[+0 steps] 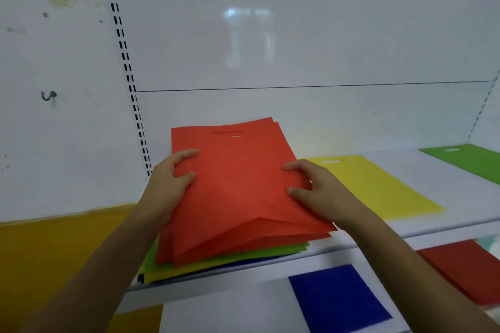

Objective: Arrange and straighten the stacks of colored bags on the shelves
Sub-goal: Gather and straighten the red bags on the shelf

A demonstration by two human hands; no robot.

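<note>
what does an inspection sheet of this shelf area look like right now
surface: white upper shelf, lower shelf beneath
job's things: red bags fanned unevenly atop green, yellow and blue layers; yellow bag, green bag flat on upper shelf; blue bag, dark red bags below
clutter: nothing seen
grippers: left hand and right hand grip the red bags' sides
cables: nothing seen
surroundings: white back panel, slotted upright, wall hook

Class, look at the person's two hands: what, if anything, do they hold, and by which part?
Both hands grip the red bags by their side edges: left hand on the left edge, right hand on the right edge.
</note>
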